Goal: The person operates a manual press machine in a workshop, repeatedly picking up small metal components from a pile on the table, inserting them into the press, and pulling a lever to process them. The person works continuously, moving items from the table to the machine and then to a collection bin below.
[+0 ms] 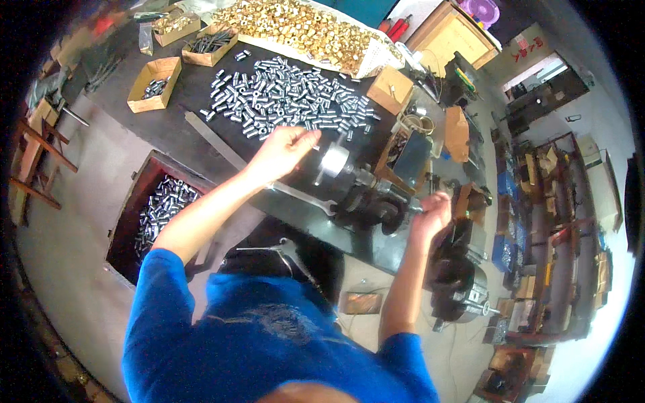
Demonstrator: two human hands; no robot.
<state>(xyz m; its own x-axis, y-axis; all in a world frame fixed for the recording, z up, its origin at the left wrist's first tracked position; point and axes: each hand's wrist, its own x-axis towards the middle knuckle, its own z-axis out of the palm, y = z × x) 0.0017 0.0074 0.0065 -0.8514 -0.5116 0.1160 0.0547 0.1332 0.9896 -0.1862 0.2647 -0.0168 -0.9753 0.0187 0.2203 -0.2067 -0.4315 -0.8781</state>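
While I watch mid-frame, left hand (285, 149) has a curled, narrow grip at the shiny round metal chuck (334, 162); held item too small to tell. Right hand (432, 213), centre-right, wraps shut on a dark lever (408, 207). Small silver cylinders (289, 94) litter the black surface (168, 127), upper centre.

Bench: a dark, black-topped workbench (168, 121) carried the parts.
Centre: a wide scatter of small silver metal cylinders (289, 94).
Far edge: a heap of brass fittings on pale sheeting (295, 27).
Left: three open cardboard boxes (156, 84).
Front: a flat grey metal bar (215, 141) and a silver open-ended spanner (302, 197).
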